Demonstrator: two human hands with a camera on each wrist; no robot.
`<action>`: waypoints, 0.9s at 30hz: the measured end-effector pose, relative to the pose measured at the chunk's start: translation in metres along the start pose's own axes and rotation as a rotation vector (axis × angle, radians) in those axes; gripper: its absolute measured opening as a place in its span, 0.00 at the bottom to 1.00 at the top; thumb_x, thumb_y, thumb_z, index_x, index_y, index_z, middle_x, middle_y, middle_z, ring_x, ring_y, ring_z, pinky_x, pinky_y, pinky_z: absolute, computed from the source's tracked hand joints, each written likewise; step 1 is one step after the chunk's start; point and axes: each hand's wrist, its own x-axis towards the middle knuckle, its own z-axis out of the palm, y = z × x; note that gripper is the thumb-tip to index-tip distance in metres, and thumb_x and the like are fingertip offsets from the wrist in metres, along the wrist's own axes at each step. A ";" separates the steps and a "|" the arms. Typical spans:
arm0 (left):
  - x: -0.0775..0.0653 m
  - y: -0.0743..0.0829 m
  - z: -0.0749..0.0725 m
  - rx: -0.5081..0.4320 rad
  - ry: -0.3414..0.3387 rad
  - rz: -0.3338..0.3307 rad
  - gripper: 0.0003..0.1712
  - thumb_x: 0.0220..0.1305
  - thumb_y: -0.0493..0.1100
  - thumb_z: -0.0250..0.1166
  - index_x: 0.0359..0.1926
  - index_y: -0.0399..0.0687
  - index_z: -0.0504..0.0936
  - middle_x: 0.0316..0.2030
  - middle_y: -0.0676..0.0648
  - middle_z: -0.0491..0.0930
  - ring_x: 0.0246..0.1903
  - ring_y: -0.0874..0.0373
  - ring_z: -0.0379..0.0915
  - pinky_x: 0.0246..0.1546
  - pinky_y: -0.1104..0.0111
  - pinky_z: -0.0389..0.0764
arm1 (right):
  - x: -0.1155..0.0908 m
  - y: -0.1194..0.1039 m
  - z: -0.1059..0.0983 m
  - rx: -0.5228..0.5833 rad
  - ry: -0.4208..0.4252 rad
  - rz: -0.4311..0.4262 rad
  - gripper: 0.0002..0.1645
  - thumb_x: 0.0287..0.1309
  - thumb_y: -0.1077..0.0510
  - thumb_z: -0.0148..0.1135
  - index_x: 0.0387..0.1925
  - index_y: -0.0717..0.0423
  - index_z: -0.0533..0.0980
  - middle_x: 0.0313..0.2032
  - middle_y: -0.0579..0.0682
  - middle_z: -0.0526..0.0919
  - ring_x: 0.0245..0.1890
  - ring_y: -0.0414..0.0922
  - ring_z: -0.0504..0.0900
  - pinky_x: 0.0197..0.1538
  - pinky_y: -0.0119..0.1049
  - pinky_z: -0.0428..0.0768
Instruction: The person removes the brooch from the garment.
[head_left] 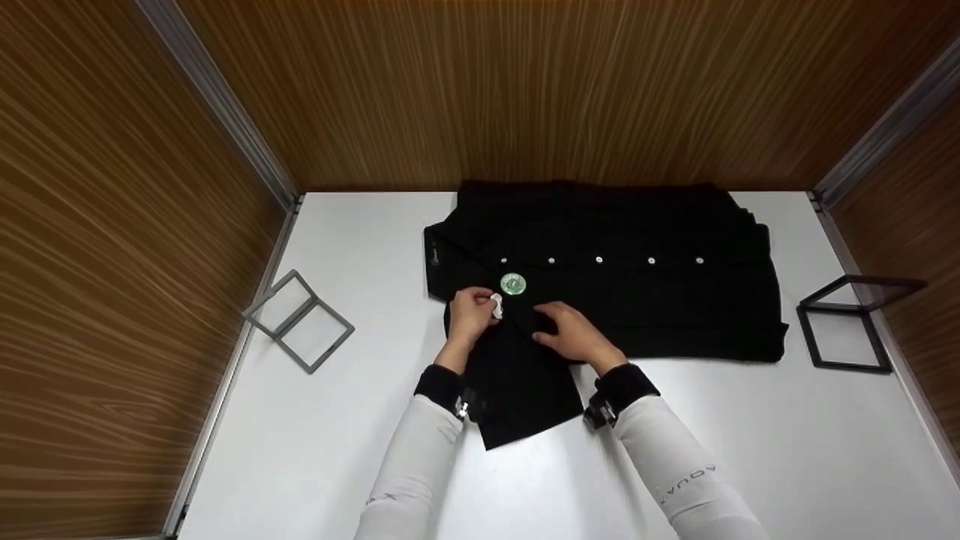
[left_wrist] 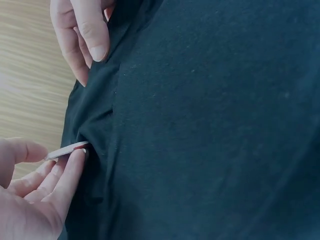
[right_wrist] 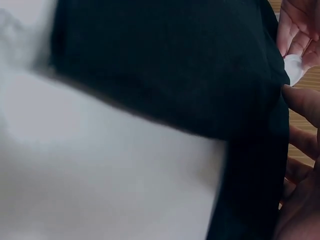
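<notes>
A black short-sleeved shirt point(head_left: 675, 300) with a row of white buttons lies front up, its collar point(head_left: 437, 262) to the left and one sleeve point(head_left: 525, 397) toward the person. On its chest sits a round green-and-white badge point(head_left: 513, 283). Just below that badge, my left hand point(head_left: 470, 315) pinches a small white disc point(head_left: 496, 305) between thumb and fingers, close over the cloth. In the left wrist view the disc point(left_wrist: 67, 150) appears edge-on with a reddish bit at its tip. My right hand point(head_left: 574, 335) rests on the shirt to the right, fingers loosely bent, gripping nothing.
A grey hinged double frame point(head_left: 304, 319) lies at the left of the white table point(head_left: 330, 442). Near the right edge is a dark hinged frame point(head_left: 847, 367), one half raised. Wood-grain panels point(head_left: 510, 90) enclose the back and sides.
</notes>
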 end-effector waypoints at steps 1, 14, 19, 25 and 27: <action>0.000 -0.001 0.001 -0.028 0.001 -0.016 0.12 0.60 0.27 0.61 0.45 0.27 0.81 0.34 0.37 0.83 0.29 0.49 0.83 0.28 0.64 0.85 | 0.000 -0.001 0.000 -0.011 0.004 0.000 0.32 0.59 0.55 0.68 0.61 0.65 0.72 0.58 0.62 0.75 0.61 0.58 0.72 0.65 0.50 0.67; -0.004 -0.013 0.000 -0.107 0.083 -0.103 0.09 0.59 0.31 0.62 0.40 0.31 0.82 0.31 0.41 0.82 0.28 0.52 0.81 0.25 0.67 0.84 | 0.022 -0.026 0.018 -0.028 0.067 -0.086 0.22 0.63 0.61 0.63 0.57 0.65 0.75 0.55 0.60 0.78 0.58 0.55 0.75 0.63 0.46 0.70; -0.005 -0.016 -0.001 -0.162 0.064 -0.123 0.09 0.60 0.30 0.61 0.41 0.28 0.82 0.33 0.39 0.82 0.29 0.54 0.80 0.27 0.68 0.84 | 0.030 -0.030 0.030 0.009 0.131 -0.123 0.19 0.62 0.64 0.63 0.54 0.67 0.77 0.54 0.60 0.79 0.57 0.54 0.76 0.63 0.45 0.70; -0.005 -0.021 -0.005 -0.227 0.034 -0.152 0.10 0.62 0.30 0.59 0.41 0.24 0.81 0.36 0.37 0.81 0.31 0.53 0.81 0.31 0.68 0.84 | 0.028 -0.034 0.043 0.056 0.140 -0.105 0.20 0.62 0.62 0.64 0.54 0.68 0.76 0.54 0.61 0.78 0.58 0.56 0.75 0.63 0.47 0.70; -0.005 -0.021 -0.007 -0.259 0.020 -0.164 0.10 0.63 0.29 0.59 0.42 0.24 0.81 0.37 0.36 0.81 0.31 0.53 0.82 0.32 0.67 0.85 | 0.026 -0.033 0.047 0.046 0.137 -0.097 0.21 0.62 0.62 0.65 0.54 0.69 0.75 0.55 0.61 0.78 0.58 0.56 0.75 0.63 0.46 0.70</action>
